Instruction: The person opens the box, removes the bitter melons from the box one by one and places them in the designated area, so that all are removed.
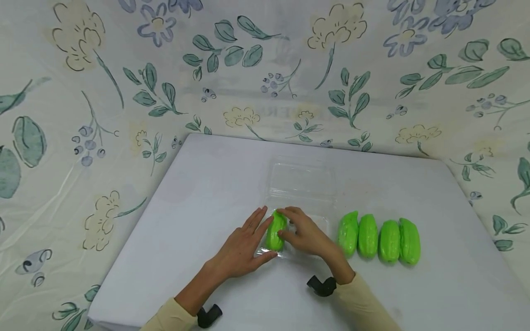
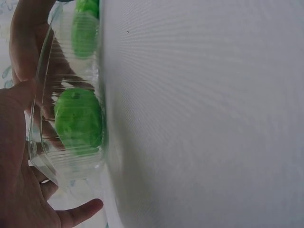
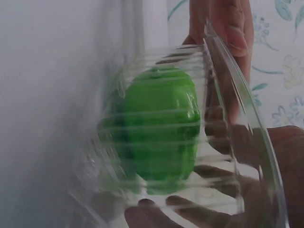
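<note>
A bright green, ridged, gourd-like vegetable lies in the left side of a clear plastic clamshell box, whose lid is folded back away from me. My right hand reaches in from the right and holds the vegetable, with the thumb on its side and the index finger near its far end. Spread along the box's left edge is my left hand, its fingers straight and its thumb at the near rim. In the left wrist view the same vegetable shows through the box's ribbed wall.
Several more green vegetables stand side by side in a row, right of the box. A white cloth covers the table. Behind and to the left hangs a flower-patterned sheet. Each wrist carries a black camera mount.
</note>
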Tool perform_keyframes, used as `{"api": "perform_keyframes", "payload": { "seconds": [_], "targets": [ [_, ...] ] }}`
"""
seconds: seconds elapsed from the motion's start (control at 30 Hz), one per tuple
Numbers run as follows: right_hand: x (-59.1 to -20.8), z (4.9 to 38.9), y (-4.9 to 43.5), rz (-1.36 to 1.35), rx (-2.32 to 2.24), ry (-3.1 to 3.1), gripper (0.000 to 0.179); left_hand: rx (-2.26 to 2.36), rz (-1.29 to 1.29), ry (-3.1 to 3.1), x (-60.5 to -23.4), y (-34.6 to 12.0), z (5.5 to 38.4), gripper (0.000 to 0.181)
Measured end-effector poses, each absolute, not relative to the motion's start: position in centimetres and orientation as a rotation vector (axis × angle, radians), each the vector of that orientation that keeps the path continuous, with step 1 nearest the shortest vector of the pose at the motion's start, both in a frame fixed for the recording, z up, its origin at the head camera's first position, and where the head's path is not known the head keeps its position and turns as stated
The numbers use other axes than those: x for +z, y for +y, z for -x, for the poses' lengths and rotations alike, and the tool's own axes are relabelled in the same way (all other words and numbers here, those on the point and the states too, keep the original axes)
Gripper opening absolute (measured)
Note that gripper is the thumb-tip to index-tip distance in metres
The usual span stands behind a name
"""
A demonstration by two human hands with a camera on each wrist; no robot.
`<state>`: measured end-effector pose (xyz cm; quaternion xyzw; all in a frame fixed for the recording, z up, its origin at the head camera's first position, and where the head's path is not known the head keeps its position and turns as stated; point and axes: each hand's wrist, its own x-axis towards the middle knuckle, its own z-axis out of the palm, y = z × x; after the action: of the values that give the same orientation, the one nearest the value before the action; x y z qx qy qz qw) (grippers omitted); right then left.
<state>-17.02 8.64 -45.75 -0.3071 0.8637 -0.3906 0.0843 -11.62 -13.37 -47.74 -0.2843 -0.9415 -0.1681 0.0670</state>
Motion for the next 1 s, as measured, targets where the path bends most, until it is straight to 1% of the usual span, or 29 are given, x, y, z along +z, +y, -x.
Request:
{"api": "perform_keyframes", "payload": {
  "seconds": [0.3,0.47,1.0],
  "targets": [
    [-46.7,16.8,7.9,0.911,-1.169,2.581,0.055,-0.529,0.87,-2.83,-47.8,-13.5,11.6,0.084],
    [-46.5,16.8,7.6,0.884,-1.222,2.535,0.058,-0.53,0.877,-2.821,-47.7,-13.5,11.6,0.084],
    [-46.1,16.8,7.9,0.832,-1.262,2.567,0.055,-0.506,0.859,-2.833,-47.6,-13.5,11.5,0.084]
  ]
}}
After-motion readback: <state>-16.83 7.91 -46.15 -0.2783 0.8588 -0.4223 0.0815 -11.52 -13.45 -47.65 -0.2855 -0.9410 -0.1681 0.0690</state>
